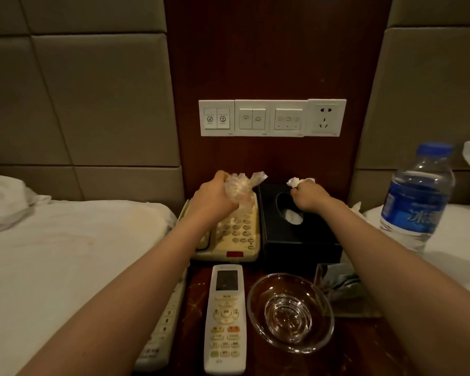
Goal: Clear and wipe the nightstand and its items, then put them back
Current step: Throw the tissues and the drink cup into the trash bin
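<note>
**Surface** (196, 297): dark wood nightstand top between two beds, items as follows.

1. Telephone (236, 234): cream, keypad type, back-left corner of the surface, touching the tissue box on its right.
2. Tissue box (296, 240): black, oval opening on top with white tissue showing inside, back-right corner.
3. Remote control (225, 318): white, long, lies flat at the front edge, just in front of the telephone.
4. Glass bowl (291, 312): clear, upright, front right, just beside the remote control.
5. Small tray (353, 310): right edge, behind the bowl; holds crumpled grey material, kind not discernible.
6. Power strip (163, 327): white, along the left edge, partly hidden by the left forearm.

**Hands**
- Left hand (215, 196): fingers curled tight around crumpled plastic wrap (240, 187), above the back of the telephone.
- Right hand (310, 198): fingers pinching a crumpled tissue (296, 181), above the back of the tissue box.

**Off the surface**
- Water bottle (418, 202): blue cap and label, upright on the right-hand bed (459, 240).
- Switch panel (272, 118): white, on the wood wall behind.
</note>
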`<move>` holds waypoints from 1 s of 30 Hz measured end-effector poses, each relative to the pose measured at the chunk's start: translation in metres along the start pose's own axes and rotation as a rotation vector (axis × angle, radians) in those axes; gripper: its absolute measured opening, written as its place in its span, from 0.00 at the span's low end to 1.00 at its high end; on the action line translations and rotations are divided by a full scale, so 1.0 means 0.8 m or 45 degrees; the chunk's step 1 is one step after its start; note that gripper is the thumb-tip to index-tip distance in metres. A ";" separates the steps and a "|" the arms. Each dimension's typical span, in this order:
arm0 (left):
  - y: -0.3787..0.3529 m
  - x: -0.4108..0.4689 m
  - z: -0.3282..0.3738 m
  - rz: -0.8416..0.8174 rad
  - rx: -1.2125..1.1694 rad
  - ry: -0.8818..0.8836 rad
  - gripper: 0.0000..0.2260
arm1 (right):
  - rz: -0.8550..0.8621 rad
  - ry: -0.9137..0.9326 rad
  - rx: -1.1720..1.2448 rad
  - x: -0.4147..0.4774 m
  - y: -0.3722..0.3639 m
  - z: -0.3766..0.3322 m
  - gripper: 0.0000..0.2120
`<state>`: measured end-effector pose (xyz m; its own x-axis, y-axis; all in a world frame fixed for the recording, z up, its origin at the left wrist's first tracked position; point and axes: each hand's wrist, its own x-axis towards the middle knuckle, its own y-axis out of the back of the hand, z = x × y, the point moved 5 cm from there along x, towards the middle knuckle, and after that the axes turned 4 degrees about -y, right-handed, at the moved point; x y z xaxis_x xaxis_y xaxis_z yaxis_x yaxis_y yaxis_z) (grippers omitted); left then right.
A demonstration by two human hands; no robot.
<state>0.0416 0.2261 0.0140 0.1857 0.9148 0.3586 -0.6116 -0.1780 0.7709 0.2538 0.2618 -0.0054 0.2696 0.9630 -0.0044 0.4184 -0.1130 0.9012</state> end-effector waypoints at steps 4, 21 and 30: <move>0.023 -0.028 0.008 0.022 -0.077 0.037 0.25 | 0.066 0.116 0.113 -0.040 0.021 -0.010 0.17; 0.053 -0.210 0.036 -0.038 -0.676 0.249 0.26 | 0.069 0.239 0.877 -0.303 0.025 0.004 0.17; 0.022 -0.300 0.039 -0.057 -0.927 0.399 0.24 | 0.209 0.122 1.086 -0.381 -0.004 0.059 0.15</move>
<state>0.0103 -0.0076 -0.0420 0.0631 0.9942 0.0868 -0.9780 0.0442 0.2040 0.2112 -0.0430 -0.0278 0.3252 0.9305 0.1683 0.8974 -0.3598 0.2554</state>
